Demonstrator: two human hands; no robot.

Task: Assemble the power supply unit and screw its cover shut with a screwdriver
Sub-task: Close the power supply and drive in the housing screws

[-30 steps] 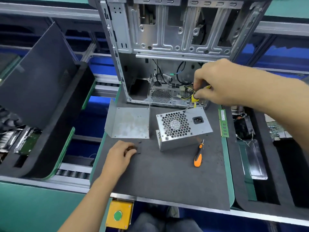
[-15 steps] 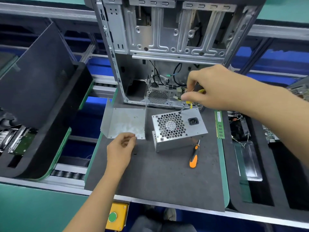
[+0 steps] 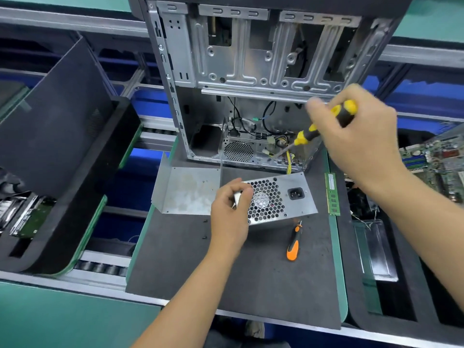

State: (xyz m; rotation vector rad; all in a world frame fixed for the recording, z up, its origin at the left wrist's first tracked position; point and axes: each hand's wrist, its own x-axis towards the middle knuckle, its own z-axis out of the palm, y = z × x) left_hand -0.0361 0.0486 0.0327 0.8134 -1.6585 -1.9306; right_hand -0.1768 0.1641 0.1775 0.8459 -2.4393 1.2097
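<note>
Grey foam mat (image 3: 200, 285): work surface, nearest the viewer, green-edged.

Orange-handled screwdriver (image 3: 292, 243): lies loose on the mat, tip pointing away, just in front of the power supply.

Small black screws (image 3: 205, 229): a few on the mat, near the left wrist.

Left hand (image 3: 229, 217): fingers curled over the near left corner of the power supply, gripping it; whether a screw is also pinched cannot be told.

Power supply (image 3: 281, 197): silver box at mid-mat, honeycomb fan grille and black mains socket facing up, tilted.

Cover (image 3: 187, 190): bent bare-metal sheet, lies on the mat touching the left side of the power supply, not fitted.

Memory stick (image 3: 332, 193): green, lies along the right edge of the mat.

Right hand (image 3: 356, 141): closed round a yellow-and-black screwdriver (image 3: 324, 124), held above the mat, shaft slanting down and left toward the case opening.

Computer case (image 3: 263, 71): stands open at the far edge of the mat, cables and a round vent visible inside.

Black side panel (image 3: 55, 126): leans in the left tray.

Circuit board (image 3: 431, 156): far right.
</note>
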